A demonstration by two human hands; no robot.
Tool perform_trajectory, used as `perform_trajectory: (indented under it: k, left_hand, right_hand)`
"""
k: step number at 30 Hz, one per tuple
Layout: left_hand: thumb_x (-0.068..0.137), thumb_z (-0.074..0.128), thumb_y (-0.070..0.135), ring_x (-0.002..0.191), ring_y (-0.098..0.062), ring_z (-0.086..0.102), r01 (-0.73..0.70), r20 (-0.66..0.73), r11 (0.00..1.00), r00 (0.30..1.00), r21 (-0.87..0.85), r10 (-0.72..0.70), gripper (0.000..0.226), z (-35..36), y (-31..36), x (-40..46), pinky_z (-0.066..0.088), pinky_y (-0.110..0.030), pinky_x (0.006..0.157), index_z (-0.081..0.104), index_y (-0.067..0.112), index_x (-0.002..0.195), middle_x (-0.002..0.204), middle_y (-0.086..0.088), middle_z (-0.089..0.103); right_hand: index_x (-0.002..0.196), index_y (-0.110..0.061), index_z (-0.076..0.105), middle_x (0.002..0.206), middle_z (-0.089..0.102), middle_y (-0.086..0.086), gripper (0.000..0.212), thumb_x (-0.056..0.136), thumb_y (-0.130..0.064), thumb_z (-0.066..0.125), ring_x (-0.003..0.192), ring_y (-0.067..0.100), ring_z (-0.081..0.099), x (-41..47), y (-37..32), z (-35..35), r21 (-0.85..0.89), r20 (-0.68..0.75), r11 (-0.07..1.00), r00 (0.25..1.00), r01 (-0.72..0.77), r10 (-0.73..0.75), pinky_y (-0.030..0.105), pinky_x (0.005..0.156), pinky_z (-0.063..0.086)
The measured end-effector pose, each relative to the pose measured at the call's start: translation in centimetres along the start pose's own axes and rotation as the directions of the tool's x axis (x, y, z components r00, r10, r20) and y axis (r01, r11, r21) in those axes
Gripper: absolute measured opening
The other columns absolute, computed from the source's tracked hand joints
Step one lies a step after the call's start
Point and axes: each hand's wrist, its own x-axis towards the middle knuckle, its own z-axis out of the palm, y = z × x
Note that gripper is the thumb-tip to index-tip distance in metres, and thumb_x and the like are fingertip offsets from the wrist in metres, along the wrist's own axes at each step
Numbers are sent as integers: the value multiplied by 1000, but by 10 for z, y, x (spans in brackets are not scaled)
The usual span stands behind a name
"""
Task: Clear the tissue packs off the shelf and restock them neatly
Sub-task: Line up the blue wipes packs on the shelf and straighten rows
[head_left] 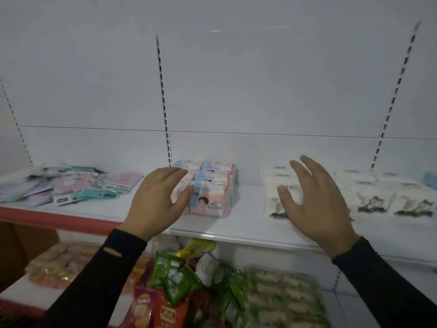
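Both hands are open and empty: the left hand [157,200] beside the pink tissue packs [208,188], the right hand [314,202] well apart. The stack looks light, soft and slippery-wrapped, so squeezing its two sides should lift it together.

On the shelf [248,223] in front of you, the stack of tissue packs [210,185] sits toward the back panel, just right of the slotted upright [164,102]. Left of that stack lies a heap of flat packets [71,185]. Right of the stack, rows of sachets [378,195] spread along the shelf. Your left hand [158,202] touches the stack's left side; your right hand [316,204] hovers right of the stack, over the nearest sachets. Below the shelf, under the stack, snack bags [189,280] are piled.
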Motion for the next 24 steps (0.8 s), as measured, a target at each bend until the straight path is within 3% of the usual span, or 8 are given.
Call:
perform_trajectory:
  k: [7, 15, 17, 20, 24]
  left_hand:
    - [89, 41, 52, 111, -26, 58, -27, 82, 999, 996, 26, 25, 57, 14, -30, 14, 43, -36, 96, 63, 10, 120, 120, -8, 64]
    - [79, 28, 70, 118, -22, 53, -111, 273, 990, 958, 84, 84, 81, 20, -67, 35, 40, -32, 99, 54, 14, 132, 130, -5, 58]
    - [73, 25, 77, 122, -20, 48, -134, 369, 987, 925, 93, 91, 91, 21, -74, 45, 37, -32, 101, 46, 16, 139, 136, -3, 52]
    - [76, 43, 77, 128, -20, 42, -174, 468, 980, 877, 93, 112, 90, 28, -87, 61, 34, -34, 106, 36, 19, 144, 142, -2, 45]
    - [69, 55, 79, 132, -22, 35, -244, 607, 967, 781, 77, 149, 102, 40, -105, 79, 33, -38, 109, 24, 23, 148, 146, -1, 38]
  right_hand:
    - [129, -9, 54, 136, 52, 14, 52, 89, -42, 52, 125, 30, 48, 6, -27, 45, 39, 4, 999, 1000, 5, -6, 40, 104, 41]
    - [130, -11, 54, 137, 52, 12, 61, 88, -54, 44, 125, 27, 49, 28, -74, 91, 57, 190, 998, 981, 26, -36, 36, 102, 39]
    - [136, -12, 49, 143, 46, 10, 64, 88, -55, 51, 131, 25, 43, 35, -88, 94, 64, 252, 998, 967, 20, -35, 35, 105, 36]
    - [146, -19, 35, 153, 30, 5, 75, 86, -60, 53, 140, 20, 27, 47, -104, 98, 37, 379, 998, 924, 42, -53, 31, 112, 23]
    - [150, -24, 22, 158, 18, 6, 98, 73, -75, 55, 144, 24, 14, 61, -120, 113, -65, 576, 996, 817, 55, -7, 36, 118, 14]
